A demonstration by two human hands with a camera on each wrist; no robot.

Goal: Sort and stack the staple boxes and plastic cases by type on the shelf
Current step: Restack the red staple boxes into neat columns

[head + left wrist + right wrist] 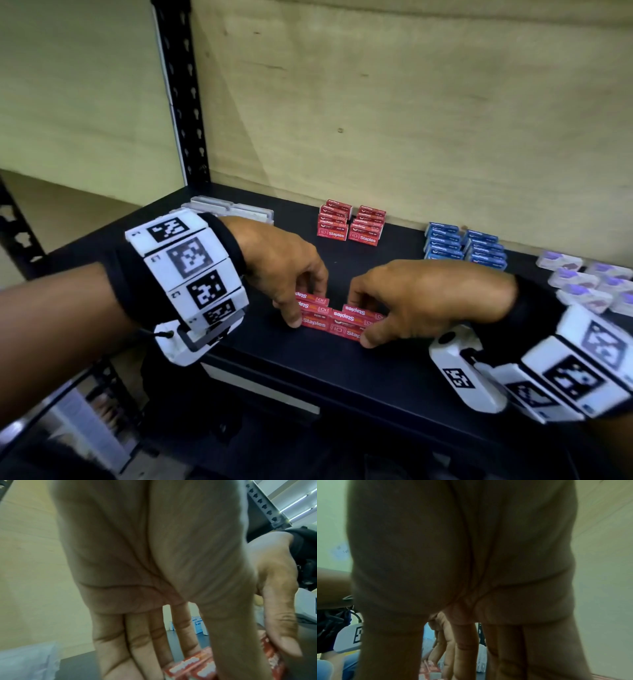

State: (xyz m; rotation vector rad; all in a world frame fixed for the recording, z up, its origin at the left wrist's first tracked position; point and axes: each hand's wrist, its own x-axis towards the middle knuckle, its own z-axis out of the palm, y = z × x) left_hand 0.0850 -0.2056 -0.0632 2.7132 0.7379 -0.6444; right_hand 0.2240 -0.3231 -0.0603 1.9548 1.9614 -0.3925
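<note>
Left hand (284, 263) grip and right hand (421, 294) grip both pinch red staple boxes (334, 317) on shelf (342, 359).

Matt black shelf (342, 356); printed card staple boxes (337, 317); plywood backboard (411, 102).

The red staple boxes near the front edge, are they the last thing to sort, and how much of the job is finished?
Done, it seems: red stacks and blue staple boxes stand at the back, clear plastic cases at the left, purple-topped cases at the right. In hand: the left hand and right hand grip the red staple boxes at the front. Left: probably moving these to the red stacks.
</note>
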